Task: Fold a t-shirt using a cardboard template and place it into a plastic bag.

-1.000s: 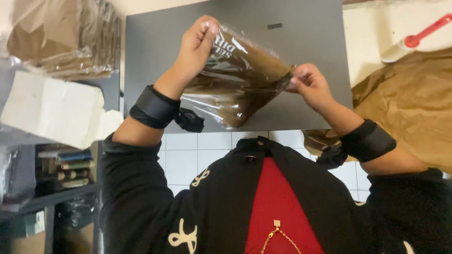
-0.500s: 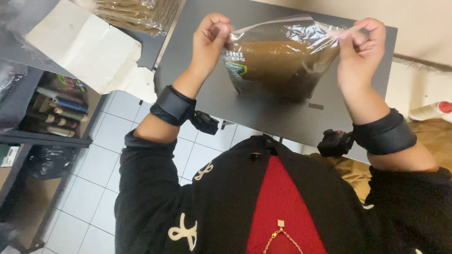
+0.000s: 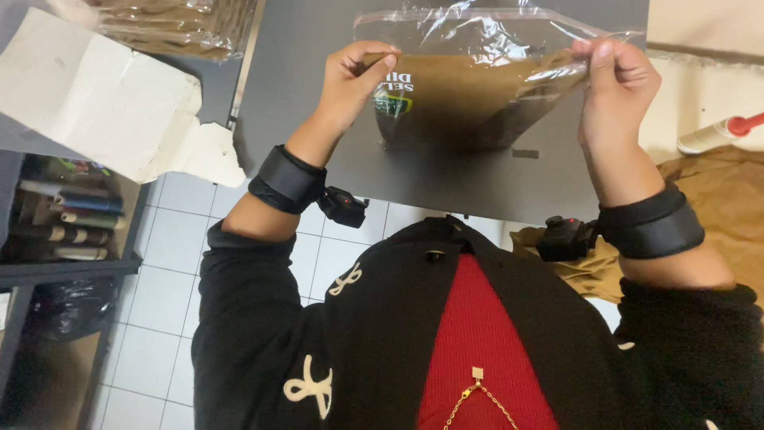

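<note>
Torn white paper [image 3: 103, 99], red-capped bottle [image 3: 720, 134]

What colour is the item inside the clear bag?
Brown, inside the clear bag held by both hands; head view.

Two hands, the left hand [image 3: 354, 80] and the right hand [image 3: 613, 87], share one clear plastic bag [image 3: 477, 80] with one folded brown item inside. Each forearm wears one black wrist strap, two in all. One red-capped bottle [image 3: 716, 134] and one torn white paper sheet [image 3: 103, 99] lie nearby.

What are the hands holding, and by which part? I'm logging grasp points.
Both hands, left hand and right hand, hold a clear plastic bag with a brown item inside, pinched at its side edges.
</note>
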